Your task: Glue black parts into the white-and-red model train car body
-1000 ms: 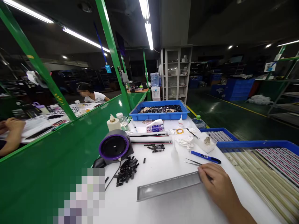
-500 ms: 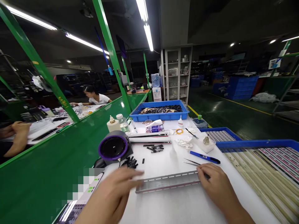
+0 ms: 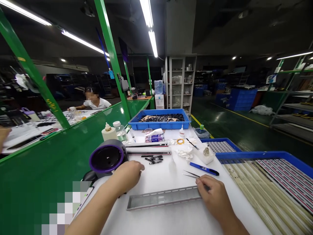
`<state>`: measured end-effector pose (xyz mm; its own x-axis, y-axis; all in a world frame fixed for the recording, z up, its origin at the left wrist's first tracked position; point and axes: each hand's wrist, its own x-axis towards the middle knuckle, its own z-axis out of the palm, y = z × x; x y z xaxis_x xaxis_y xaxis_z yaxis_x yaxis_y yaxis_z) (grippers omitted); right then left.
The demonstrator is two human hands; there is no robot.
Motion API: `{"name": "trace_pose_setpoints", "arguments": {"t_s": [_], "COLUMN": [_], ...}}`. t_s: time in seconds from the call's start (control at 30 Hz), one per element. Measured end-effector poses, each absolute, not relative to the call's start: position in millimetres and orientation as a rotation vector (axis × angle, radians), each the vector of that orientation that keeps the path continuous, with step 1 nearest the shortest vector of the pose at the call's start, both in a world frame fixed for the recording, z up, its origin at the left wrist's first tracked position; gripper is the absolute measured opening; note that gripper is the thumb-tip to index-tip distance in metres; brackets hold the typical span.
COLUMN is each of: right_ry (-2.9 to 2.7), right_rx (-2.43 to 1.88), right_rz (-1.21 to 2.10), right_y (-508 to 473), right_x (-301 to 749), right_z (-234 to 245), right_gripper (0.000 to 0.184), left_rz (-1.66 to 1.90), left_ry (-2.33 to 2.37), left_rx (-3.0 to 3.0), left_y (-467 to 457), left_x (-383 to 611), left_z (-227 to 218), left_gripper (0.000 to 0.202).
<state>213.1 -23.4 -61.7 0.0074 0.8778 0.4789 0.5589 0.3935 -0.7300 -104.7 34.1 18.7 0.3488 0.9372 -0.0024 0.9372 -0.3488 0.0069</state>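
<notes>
A long grey metal channel strip (image 3: 161, 198) with slots along its far edge lies across the white table in front of me. My right hand (image 3: 212, 192) is closed around a pair of tweezers (image 3: 193, 175), points facing left, with its thumb and fingers at the strip's right end. Beyond the strip's left end, my left hand (image 3: 129, 174) is down at the tabletop, fingers curled together. It covers the spot of the small black pieces, so whatever it pinches is hidden. Farther back lie more small black pieces (image 3: 154, 159).
A purple-rimmed round device (image 3: 107, 158) stands left of my left hand. A blue utility knife (image 3: 204, 168), crumpled tissue (image 3: 184, 153) and a small dropper bottle (image 3: 181, 131) lie beyond. Blue trays (image 3: 269, 155) of strips flank the right. A co-worker (image 3: 96, 101) sits across the green partition.
My left hand has moved from the strip's left end up to the small black pieces, its fingers closing. My right hand stays at the right end with the tweezers. The view has shifted slightly.
</notes>
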Motion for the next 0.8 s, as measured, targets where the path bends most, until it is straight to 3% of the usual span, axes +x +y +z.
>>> {"name": "trace_pose_setpoints", "arguments": {"t_s": [0.27, 0.8], "right_ry": [-1.635, -1.561], "right_rx": [-1.223, -1.175], "right_rz": [0.365, 0.629], "right_y": [-23.0, -22.0], "right_x": [212.2, 213.0], "right_z": [-60.2, -61.4], "right_gripper": [0.041, 0.042], "left_rz": [0.089, 0.16], "left_ry": [1.565, 1.471], "left_rx": [2.762, 2.91], "left_y": [108.1, 96.7], "left_x": [-67.3, -78.6], "left_z": [-2.2, -10.1], "left_gripper": [0.029, 0.028]}}
